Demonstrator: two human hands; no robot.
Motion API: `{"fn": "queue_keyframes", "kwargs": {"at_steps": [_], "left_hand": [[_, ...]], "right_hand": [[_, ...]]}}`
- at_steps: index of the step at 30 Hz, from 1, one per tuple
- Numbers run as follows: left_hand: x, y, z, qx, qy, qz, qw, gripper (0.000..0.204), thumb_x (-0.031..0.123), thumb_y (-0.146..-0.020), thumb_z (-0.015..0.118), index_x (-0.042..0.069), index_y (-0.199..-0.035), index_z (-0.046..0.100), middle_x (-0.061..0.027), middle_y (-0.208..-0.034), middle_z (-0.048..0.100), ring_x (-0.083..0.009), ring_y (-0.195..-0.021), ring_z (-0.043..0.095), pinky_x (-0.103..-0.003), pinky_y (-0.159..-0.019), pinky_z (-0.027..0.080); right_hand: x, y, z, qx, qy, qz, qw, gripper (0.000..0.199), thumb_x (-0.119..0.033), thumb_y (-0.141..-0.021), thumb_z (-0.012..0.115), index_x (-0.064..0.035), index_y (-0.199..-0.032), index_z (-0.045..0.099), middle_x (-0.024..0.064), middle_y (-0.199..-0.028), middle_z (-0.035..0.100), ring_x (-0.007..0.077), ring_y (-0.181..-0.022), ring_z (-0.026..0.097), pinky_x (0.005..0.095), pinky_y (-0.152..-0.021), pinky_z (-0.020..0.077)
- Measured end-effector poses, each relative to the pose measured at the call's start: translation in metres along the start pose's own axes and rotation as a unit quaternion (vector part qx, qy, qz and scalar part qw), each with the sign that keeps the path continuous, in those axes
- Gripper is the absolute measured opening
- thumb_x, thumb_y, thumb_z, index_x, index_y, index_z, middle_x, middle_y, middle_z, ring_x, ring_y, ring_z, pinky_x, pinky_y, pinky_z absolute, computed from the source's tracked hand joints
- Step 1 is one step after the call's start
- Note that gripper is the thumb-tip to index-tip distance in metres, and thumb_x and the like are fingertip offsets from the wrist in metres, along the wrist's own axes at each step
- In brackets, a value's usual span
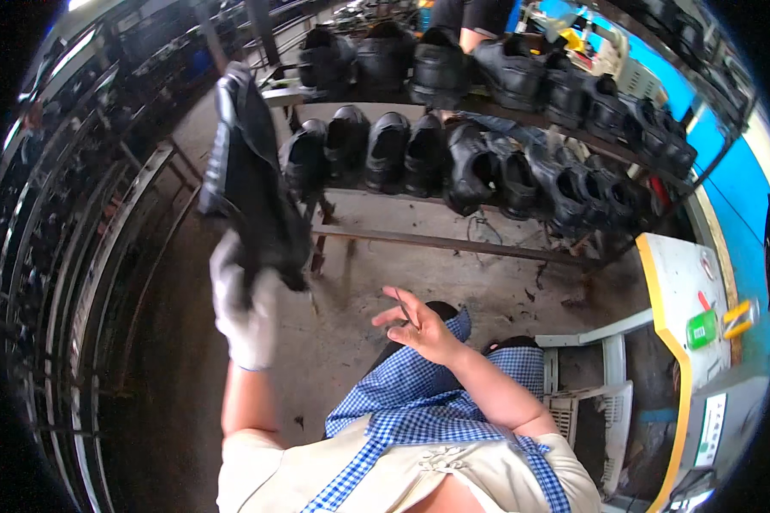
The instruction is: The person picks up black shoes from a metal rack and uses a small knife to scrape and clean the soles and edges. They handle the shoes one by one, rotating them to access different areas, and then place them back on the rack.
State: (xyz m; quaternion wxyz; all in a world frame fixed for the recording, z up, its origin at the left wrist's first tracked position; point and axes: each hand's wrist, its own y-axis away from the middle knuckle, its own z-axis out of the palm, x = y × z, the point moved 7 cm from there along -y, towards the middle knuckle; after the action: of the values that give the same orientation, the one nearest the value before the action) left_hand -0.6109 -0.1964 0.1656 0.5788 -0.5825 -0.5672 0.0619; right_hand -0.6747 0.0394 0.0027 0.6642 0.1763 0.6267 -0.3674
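My left hand (246, 312), in a white glove, is raised at the left and closed on a black shoe (252, 162). The shoe is tilted up, with its lower end at the glove, and is somewhat blurred. Bare and held low over my lap, my right hand (428, 333) has its fingers partly spread. A thin dark tool (405, 309) lies across its fingers, pinched toward the palm; its kind is too small to make out. A blue-and-white checked apron (419, 419) covers my lap.
Ahead stands a two-tier rack (453, 244) with several black shoes (388, 147) in rows. More metal racks (103, 256) line the left. At right are a yellow-edged white table (684, 282) with a green item (701, 330), and a plastic crate (612, 436). Another person's legs (470, 21) show behind the rack.
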Motion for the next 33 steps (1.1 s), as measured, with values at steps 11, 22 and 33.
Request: {"fn": "queue_keyframes", "kwargs": {"at_steps": [11, 22, 33], "left_hand": [[-0.095, -0.255, 0.066, -0.016, -0.240, 0.155, 0.958, 0.036, 0.022, -0.091, 0.063, -0.001, -0.118, 0.060, -0.0161, -0.125, 0.058, -0.0325, -0.116, 0.056, -0.037, -0.100, 0.043], [0.076, -0.217, 0.143, 0.042, -0.012, 0.257, 0.965, 0.035, 0.004, -0.089, 0.066, 0.003, -0.123, 0.061, -0.0138, -0.125, 0.060, -0.0241, -0.116, 0.058, -0.036, -0.101, 0.045], [0.295, -0.167, 0.364, -0.225, 0.052, 0.434, 0.871, 0.028, 0.016, -0.090, 0.055, 0.010, -0.117, 0.063, -0.0174, -0.104, 0.065, -0.0364, -0.098, 0.063, -0.042, -0.085, 0.051]], "right_hand": [[0.014, 0.086, -0.094, 0.196, 0.029, 0.060, 0.978, 0.044, -0.027, -0.096, 0.061, 0.0003, -0.129, 0.052, 0.0045, -0.088, 0.068, 0.0117, -0.090, 0.064, 0.0272, -0.083, 0.0490], [-0.148, 0.114, -0.254, 0.481, 0.373, -0.133, 0.782, 0.014, -0.015, -0.092, 0.068, -0.0039, -0.099, 0.070, 0.0029, -0.077, 0.066, 0.0099, -0.072, 0.061, 0.0270, -0.063, 0.0504], [-0.308, 0.014, -0.362, 0.611, 0.511, -0.214, 0.565, 0.056, -0.037, -0.071, 0.082, -0.0061, -0.110, 0.055, 0.0128, -0.103, 0.065, 0.0304, -0.095, 0.065, 0.0422, -0.080, 0.0514]]}}
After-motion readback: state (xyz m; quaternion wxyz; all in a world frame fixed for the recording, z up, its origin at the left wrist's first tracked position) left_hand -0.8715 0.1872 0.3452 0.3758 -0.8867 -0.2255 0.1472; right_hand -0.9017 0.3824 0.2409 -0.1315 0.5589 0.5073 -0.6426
